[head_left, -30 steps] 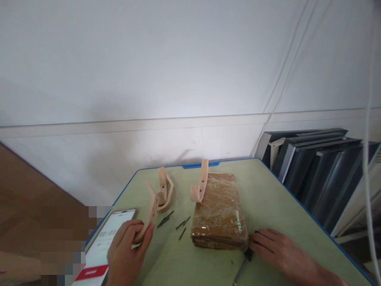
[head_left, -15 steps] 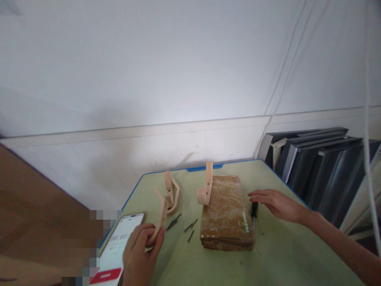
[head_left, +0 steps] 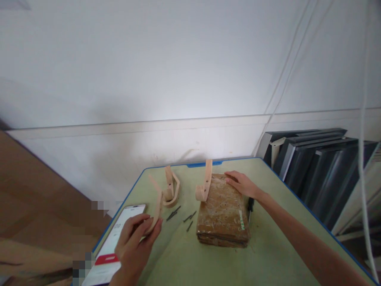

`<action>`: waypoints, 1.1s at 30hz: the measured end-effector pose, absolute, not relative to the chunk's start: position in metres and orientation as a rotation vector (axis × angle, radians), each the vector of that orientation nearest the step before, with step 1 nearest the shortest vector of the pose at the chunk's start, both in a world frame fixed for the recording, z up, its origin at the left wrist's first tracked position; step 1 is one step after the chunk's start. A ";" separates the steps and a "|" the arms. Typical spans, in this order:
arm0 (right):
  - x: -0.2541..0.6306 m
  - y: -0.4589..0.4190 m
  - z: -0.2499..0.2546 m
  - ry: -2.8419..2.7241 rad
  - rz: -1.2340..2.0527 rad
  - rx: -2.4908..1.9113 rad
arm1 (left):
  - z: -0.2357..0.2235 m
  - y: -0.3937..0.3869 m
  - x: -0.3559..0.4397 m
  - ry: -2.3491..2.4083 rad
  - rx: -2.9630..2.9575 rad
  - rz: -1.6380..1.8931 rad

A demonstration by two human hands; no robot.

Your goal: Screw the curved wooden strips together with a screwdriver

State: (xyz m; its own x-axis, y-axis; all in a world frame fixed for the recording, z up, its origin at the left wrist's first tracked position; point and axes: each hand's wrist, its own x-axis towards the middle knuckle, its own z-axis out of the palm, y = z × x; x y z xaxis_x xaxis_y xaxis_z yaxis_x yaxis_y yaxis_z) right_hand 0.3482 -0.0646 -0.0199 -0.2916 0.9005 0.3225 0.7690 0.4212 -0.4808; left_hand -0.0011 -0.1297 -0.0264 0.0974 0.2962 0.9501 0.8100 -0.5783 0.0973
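My left hand (head_left: 133, 242) is closed on the lower end of a bent wooden hook (head_left: 158, 210), held above the table's left side. Just beyond it stands another curled wooden hook (head_left: 176, 191) with screw holes. A third wooden hook (head_left: 208, 174) is at the left edge of a tape-wrapped brown cardboard block (head_left: 222, 214), whose top is dotted with small holes. My right hand (head_left: 241, 184) rests on the block's far right corner, fingers stretched out over its top. Below that wrist, a black-handled screwdriver (head_left: 251, 204) lies along the block's right side.
Several dark screws (head_left: 188, 219) lie in two groups between my left hand and the block. A phone (head_left: 119, 234) with a lit screen is at the table's left edge. The blue-edged green table (head_left: 276, 254) stands by a white wall; dark panels (head_left: 321, 167) lean at right.
My right hand has moved left and away from me, from beside the screwdriver onto the block's far right corner. My left hand still holds the wooden hook, slightly lower and further left.
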 end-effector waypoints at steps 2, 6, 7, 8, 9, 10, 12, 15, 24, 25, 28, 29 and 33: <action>0.346 -0.075 -0.019 -2.126 0.338 -1.402 | -0.018 -0.134 0.003 -1.057 -1.865 -1.560; 0.335 -0.099 -0.016 -2.113 0.380 -1.374 | 0.005 -0.148 0.017 -0.968 -1.923 -1.530; 0.331 -0.105 -0.015 -2.111 0.395 -1.363 | 0.012 -0.152 0.022 -0.944 -1.988 -1.504; 0.328 -0.111 -0.014 -2.109 0.411 -1.353 | 0.018 -0.157 0.028 -0.913 -2.075 -1.482; 0.325 -0.117 -0.012 -2.106 0.428 -1.344 | 0.025 -0.163 0.034 -0.869 -2.163 -1.468; 0.323 -0.122 -0.011 -2.102 0.447 -1.336 | 0.030 -0.169 0.042 -0.848 -2.266 -1.398; 0.320 -0.129 -0.009 -2.092 0.488 -1.321 | 0.039 -0.180 0.058 -0.717 -2.399 -1.259; 0.321 -0.132 -0.004 -2.052 0.546 -1.308 | 0.041 -0.193 0.084 -0.559 -2.513 -0.939; 0.311 -0.110 0.005 -1.868 0.887 -1.186 | 0.025 -0.193 0.134 -0.631 -2.617 -0.149; 0.308 -0.108 0.004 -1.865 0.929 -1.171 | 0.025 -0.192 0.134 -0.639 -2.595 -0.136; 0.300 -0.099 0.001 -1.827 1.003 -1.169 | 0.027 -0.190 0.133 -0.637 -2.533 -0.163; 0.298 -0.097 0.000 -1.805 1.015 -1.182 | 0.027 -0.190 0.132 -0.636 -2.522 -0.193; 0.294 -0.092 -0.002 -1.709 1.049 -1.236 | 0.028 -0.185 0.120 -0.714 -2.566 -0.329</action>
State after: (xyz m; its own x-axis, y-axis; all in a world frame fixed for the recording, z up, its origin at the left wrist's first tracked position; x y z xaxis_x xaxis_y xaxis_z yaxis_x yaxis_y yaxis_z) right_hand 0.2938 -0.0922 -0.0017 -0.2367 0.9648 0.1151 0.3344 0.1921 -0.9227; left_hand 0.1196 -0.1849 0.0282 0.8372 0.4284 0.3399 0.5367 -0.7629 -0.3605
